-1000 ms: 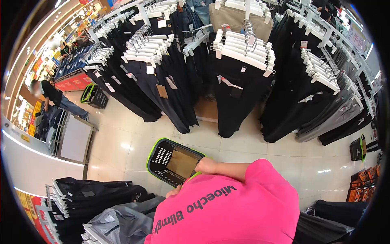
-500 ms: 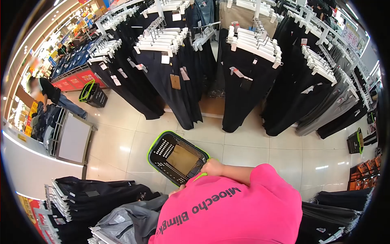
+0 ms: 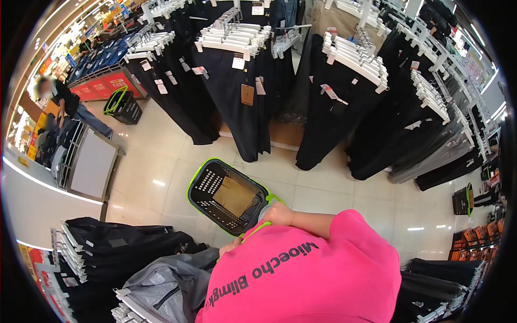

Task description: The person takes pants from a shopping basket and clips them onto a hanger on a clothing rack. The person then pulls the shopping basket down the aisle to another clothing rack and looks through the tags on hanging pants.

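A dark grey shopping basket (image 3: 207, 202) with perforated walls and a green rim is in front of my pink shirt. Flat on its bottom is a brown rectangular piece (image 3: 233, 197), with a small dark item beside it that I cannot make out. My right hand (image 3: 278, 213) is closed around the basket's green handle (image 3: 256, 230) near the rim. Something greyish shows beside those fingers. Close to the handle's other end, my left hand (image 3: 231, 246) is partly covered by the shirt, and its fingers are mostly hidden.
Black trousers (image 3: 231, 91) hang from white hangers on racks ahead. Grey trousers (image 3: 175, 285) hang close by at lower left. A person (image 3: 67, 102) stands at a display stand (image 3: 94, 169) on the left. Other baskets (image 3: 124, 106) stand on the tiled floor (image 3: 156, 167).
The basket sits slightly higher and farther left in view, and more of my right hand shows. The front racks have shifted a little to the right. My right hand keeps its grip.
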A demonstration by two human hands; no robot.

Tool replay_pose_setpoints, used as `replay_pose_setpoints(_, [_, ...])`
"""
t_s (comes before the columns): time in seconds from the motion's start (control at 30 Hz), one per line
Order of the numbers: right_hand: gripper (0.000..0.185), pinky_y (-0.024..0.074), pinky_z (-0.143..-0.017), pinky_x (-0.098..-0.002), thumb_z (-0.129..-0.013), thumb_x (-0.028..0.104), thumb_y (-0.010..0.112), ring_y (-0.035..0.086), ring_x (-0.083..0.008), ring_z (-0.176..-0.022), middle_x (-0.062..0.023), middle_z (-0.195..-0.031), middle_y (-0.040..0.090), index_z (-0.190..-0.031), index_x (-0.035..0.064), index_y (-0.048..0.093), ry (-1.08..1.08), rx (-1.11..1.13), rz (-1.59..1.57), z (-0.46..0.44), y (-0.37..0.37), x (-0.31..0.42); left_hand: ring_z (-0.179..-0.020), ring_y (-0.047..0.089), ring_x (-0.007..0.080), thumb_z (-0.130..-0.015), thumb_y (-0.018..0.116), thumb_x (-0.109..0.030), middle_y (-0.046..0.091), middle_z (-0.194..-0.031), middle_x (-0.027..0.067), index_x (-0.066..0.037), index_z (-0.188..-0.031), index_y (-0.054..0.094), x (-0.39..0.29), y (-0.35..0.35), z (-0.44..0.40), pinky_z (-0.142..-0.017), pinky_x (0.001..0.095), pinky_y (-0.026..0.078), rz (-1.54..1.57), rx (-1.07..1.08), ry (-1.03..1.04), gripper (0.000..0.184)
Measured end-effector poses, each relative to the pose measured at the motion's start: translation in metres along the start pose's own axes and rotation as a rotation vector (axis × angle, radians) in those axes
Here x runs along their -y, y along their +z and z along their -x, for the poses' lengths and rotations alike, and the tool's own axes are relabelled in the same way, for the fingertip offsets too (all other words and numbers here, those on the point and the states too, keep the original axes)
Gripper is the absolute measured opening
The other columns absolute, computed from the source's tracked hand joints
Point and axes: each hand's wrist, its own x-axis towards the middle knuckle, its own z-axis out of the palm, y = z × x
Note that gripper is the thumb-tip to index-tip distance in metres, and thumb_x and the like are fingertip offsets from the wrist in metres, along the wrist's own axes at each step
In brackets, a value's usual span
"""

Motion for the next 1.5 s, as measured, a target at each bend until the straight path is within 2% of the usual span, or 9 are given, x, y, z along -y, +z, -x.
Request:
replay_pose_setpoints(0.23, [0.015,0.0460,-0.054,-0.0411,-0.062,0.024,0.060,0.060,-0.0280,-0.060,-0.0079,-0.060,0.058,-0.062,0.0091,0.058,0.038,0.033,-0.025,-0.018,-0.001,-0.006,-0.071,0.063,0.0283,-0.081,0.045,-0.040,0.064,-0.076,0.0095,-0.019,-0.099,0.053,0.013,-0.008,-0.006,-0.057,0.0422,0.047,-0.005,-0.020,-0.011,0.029])
replay_pose_setpoints(0.3, [0.017,0.0460,-0.054,-0.0409,-0.062,0.026,0.060,0.060,-0.0282,-0.061,-0.0082,-0.060,0.058,-0.062,0.0092,0.058,0.066,0.042,0.000,-0.022,-0.005,-0.009,-0.079,0.063,0.0291,-0.081,0.045,-0.042,0.064,-0.085,0.0102,-0.020,-0.106,0.051,0.017,-0.009,-0.016,-0.063,0.0427,0.047,0.062,-0.012,-0.021,0.033])
replay_pose_setpoints(0.53, [0.027,0.0457,-0.053,-0.0403,-0.060,0.035,0.064,0.059,-0.0284,-0.058,-0.0087,-0.060,0.057,-0.057,0.0090,0.056,0.117,-0.006,-0.028,-0.038,-0.011,-0.028,-0.079,0.063,0.0291,-0.080,0.045,-0.040,0.064,-0.086,0.0099,-0.021,-0.104,0.052,0.018,-0.035,-0.047,-0.064,0.0427,0.047,0.027,0.054,-0.074,0.031])
replay_pose_setpoints(0.73, [0.022,0.0424,-0.048,-0.0403,-0.061,0.031,0.062,0.055,-0.0283,-0.052,-0.0061,-0.054,0.053,-0.055,0.0117,0.053,0.072,-0.104,-0.047,-0.059,-0.003,-0.049,-0.072,0.063,0.0301,-0.080,0.045,-0.038,0.065,-0.080,0.0087,-0.021,-0.099,0.052,0.043,-0.040,-0.073,-0.058,0.0440,0.047,-0.002,0.018,-0.043,0.027])
replay_pose_setpoints(0.97, [0.015,0.0427,-0.048,-0.0404,-0.059,0.025,0.060,0.056,-0.0283,-0.054,-0.0069,-0.056,0.054,-0.058,0.0117,0.055,0.039,-0.098,-0.041,-0.100,-0.010,-0.077,-0.069,0.063,0.0288,-0.080,0.045,-0.035,0.064,-0.077,0.0080,-0.022,-0.098,0.052,0.061,-0.057,-0.106,-0.055,0.0433,0.047,-0.022,-0.010,-0.077,0.023])
replay_pose_setpoints(1.03, [0.011,0.0451,-0.051,-0.0399,-0.062,0.019,0.056,0.058,-0.0274,-0.056,-0.0082,-0.057,0.055,-0.058,0.0088,0.053,0.012,-0.084,-0.052,-0.118,-0.017,-0.085,-0.069,0.063,0.0287,-0.081,0.045,-0.034,0.064,-0.076,0.0079,-0.022,-0.098,0.052,0.067,-0.066,-0.117,-0.055,0.0431,0.047,-0.036,-0.035,-0.098,0.022])
replay_pose_setpoints(1.37, [0.013,0.0441,-0.050,-0.0398,-0.063,0.022,0.056,0.058,-0.0274,-0.055,-0.0082,-0.057,0.056,-0.058,0.0094,0.054,-0.067,-0.091,-0.147,-0.186,-0.016,-0.145,-0.075,0.063,0.0280,-0.080,0.046,-0.039,0.064,-0.081,0.0076,-0.023,-0.102,0.054,0.089,-0.106,-0.168,-0.061,0.0423,0.048,0.039,-0.047,-0.162,0.027])
replay_pose_setpoints(1.43, [0.014,0.0446,-0.051,-0.0400,-0.062,0.026,0.060,0.059,-0.0273,-0.059,-0.0078,-0.063,0.059,-0.065,0.0116,0.061,-0.042,0.059,-0.095,-0.201,-0.012,-0.152,-0.078,0.063,0.0279,-0.080,0.046,-0.040,0.065,-0.083,0.0075,-0.023,-0.103,0.054,0.096,-0.116,-0.173,-0.062,0.0424,0.048,0.024,-0.021,-0.204,0.029])
replay_pose_setpoints(1.5, [0.016,0.0449,-0.052,-0.0399,-0.062,0.027,0.061,0.059,-0.0270,-0.059,-0.0081,-0.063,0.059,-0.066,0.0119,0.061,-0.043,0.071,-0.088,-0.213,-0.014,-0.149,-0.081,0.063,0.0281,-0.081,0.046,-0.042,0.065,-0.088,0.0083,-0.023,-0.104,0.055,0.098,-0.124,-0.174,-0.065,0.0428,0.048,0.103,0.065,-0.235,0.032])
